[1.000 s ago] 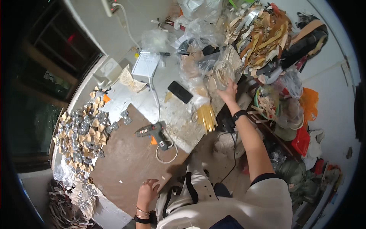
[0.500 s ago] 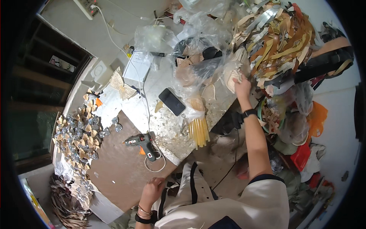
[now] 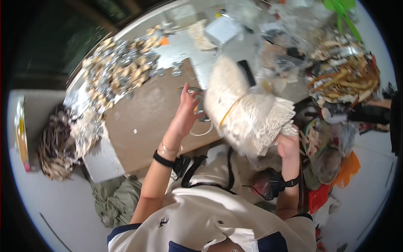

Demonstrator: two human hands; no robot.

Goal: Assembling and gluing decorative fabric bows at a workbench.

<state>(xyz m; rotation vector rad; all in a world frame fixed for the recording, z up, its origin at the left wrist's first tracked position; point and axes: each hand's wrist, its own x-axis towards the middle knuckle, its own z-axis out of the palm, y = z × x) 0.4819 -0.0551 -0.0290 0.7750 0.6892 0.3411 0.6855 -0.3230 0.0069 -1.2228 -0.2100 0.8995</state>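
My right hand (image 3: 288, 145) grips the right end of a large cream bundle of stacked textured pieces (image 3: 256, 119), bound round the middle with a yellow band. Blurred by motion, the bundle hangs over the table's near right part. My left hand (image 3: 187, 110) is open, fingers spread, just left of the bundle and holding nothing. Behind its fingers the glue gun (image 3: 201, 112) shows only in part, the rest covered by the hand and bundle. A dark phone (image 3: 246, 72) lies just beyond the bundle.
A brown board (image 3: 147, 113) covers the table's left part. Beyond it lies a heap of silver and beige bows (image 3: 119, 63). A cream bow-shaped piece (image 3: 200, 35) and a white pad (image 3: 223, 29) lie at the back. Leather strips (image 3: 346, 80) pile up at right.
My right hand has brought the cream bundle from the table's far right toward me. My left hand has risen from the near edge over the board and spread its fingers. The view has shifted.
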